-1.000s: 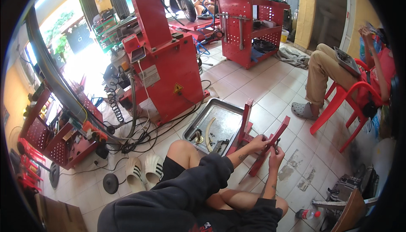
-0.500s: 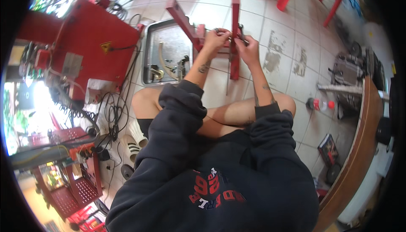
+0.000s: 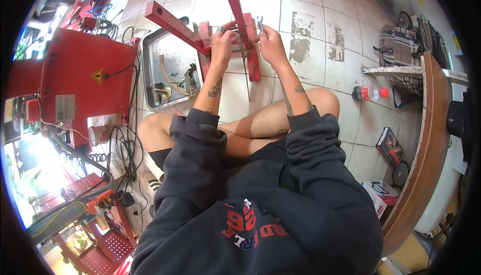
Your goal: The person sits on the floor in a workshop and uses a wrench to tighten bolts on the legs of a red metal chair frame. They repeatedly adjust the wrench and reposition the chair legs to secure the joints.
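A red metal frame with two raised arms stands on the tiles beyond my crossed legs. My left hand is closed between its two arms, fingers pinched at a small spot by the right post; what they hold is hidden. On the other side of that post, my right hand grips a wrench, whose open jaw points up past the fingers. A thin rod slants down along the post toward my legs.
Left of the frame lies a metal tray with brass and dark metal parts. A red machine and coiled black cables are farther left. To the right are a plastic bottle, a plaid bag and a wooden edge.
The whole view has shifted, with the frame and tray now farther left and up. My right hand has drawn slightly away from the post, and the wrench's jaw now shows above it.
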`<state>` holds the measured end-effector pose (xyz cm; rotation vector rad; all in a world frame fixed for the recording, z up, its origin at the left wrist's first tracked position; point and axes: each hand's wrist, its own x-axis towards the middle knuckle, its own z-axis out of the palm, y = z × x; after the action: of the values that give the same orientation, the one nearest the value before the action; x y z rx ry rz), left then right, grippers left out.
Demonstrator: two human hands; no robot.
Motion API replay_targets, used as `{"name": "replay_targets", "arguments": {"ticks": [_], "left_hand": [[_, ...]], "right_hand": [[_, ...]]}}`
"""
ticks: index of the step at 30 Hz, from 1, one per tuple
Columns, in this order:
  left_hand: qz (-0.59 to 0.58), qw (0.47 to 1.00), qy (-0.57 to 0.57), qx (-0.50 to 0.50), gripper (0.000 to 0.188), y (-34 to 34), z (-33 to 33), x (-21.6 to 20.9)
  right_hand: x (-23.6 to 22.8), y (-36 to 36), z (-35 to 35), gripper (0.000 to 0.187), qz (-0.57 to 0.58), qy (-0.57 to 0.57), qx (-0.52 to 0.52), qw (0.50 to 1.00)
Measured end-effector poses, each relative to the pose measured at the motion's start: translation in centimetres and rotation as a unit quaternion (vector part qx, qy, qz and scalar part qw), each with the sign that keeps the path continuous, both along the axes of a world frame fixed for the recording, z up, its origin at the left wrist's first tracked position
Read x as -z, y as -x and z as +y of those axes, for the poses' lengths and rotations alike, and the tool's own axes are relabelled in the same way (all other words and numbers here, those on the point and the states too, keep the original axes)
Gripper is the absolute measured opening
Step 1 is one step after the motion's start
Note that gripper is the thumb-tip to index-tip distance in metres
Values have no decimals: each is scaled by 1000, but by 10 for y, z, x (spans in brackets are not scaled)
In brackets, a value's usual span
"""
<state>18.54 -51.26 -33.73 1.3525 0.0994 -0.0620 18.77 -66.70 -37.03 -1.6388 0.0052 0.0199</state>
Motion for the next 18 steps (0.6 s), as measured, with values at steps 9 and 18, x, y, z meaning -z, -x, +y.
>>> {"name": "replay_targets", "arguments": {"ticks": [9,18], "left_hand": [[-98,929,-303,-188,38,3,-42,9],[-125,898,-358,-223,31,4,-53,11]], "right_hand": [[-21,-10,-16,19,-68,-80,86,991],[-6,-18,-5,12,-174,-9,151,973]]}}
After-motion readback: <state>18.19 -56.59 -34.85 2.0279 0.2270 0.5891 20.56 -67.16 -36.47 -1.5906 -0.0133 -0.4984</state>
